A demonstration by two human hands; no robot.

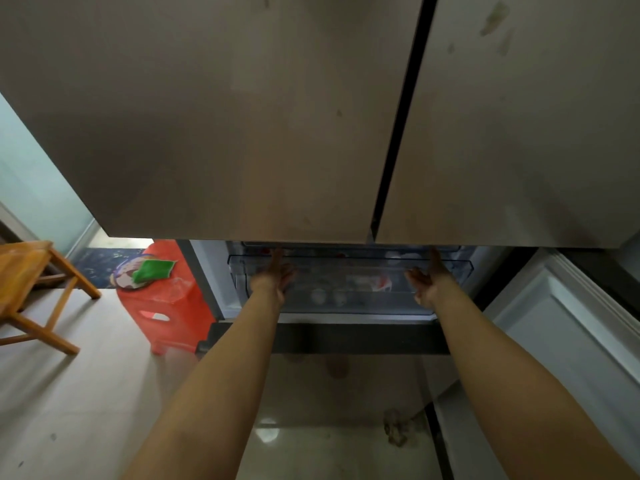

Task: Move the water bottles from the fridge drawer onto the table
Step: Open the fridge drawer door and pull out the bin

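Observation:
A clear plastic fridge drawer (349,304) sits in the open lower compartment, under the two closed brown upper doors. Through its front I see pale bottle caps (328,296) and a white and red label (375,282), all blurred. My left hand (275,277) reaches to the drawer's left side with straight fingers pointing up toward its top rim. My right hand (429,278) does the same at the right side, thumb spread. Whether the fingertips hook over the rim is hidden by the doors' lower edge.
The lower fridge door (568,327) stands swung open at the right. A red plastic stool (166,299) with a green cloth (152,270) stands left of the fridge. A wooden chair (31,289) is at the far left on the pale tiled floor.

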